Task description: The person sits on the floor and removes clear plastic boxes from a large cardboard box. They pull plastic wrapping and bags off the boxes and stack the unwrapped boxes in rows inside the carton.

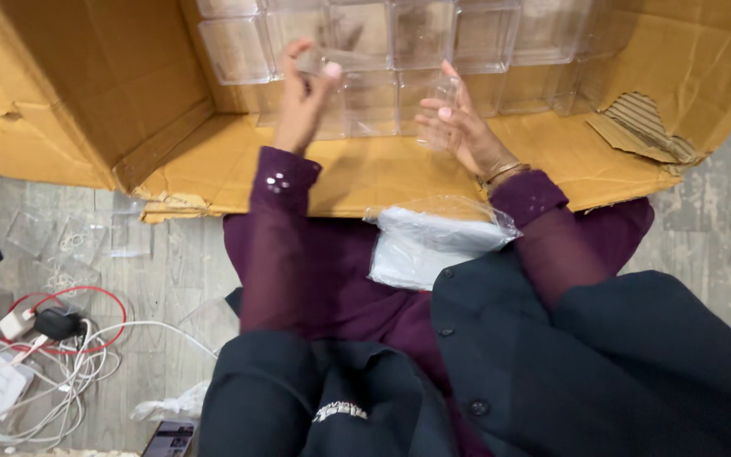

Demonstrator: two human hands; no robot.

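A clear plastic box (357,101) sits between the person's two hands, just in front of the stacked rows of clear boxes (399,38) inside the big opened cardboard carton (239,161). The left hand (302,97) has its fingers curled around the box's left side, thumb and forefinger pinched near the top edge; the right hand (458,127) is spread open with fingertips against what looks like the right wall, though the plastic is so transparent I cannot tell how firm that contact is. A bagged bundle of pale material (433,241) rests on the lap below. With such a light, slick hold, the box could slip and drop onto the carton flap, or knock the stack behind it askew. White cables (52,364) lie tangled on the floor to the left.
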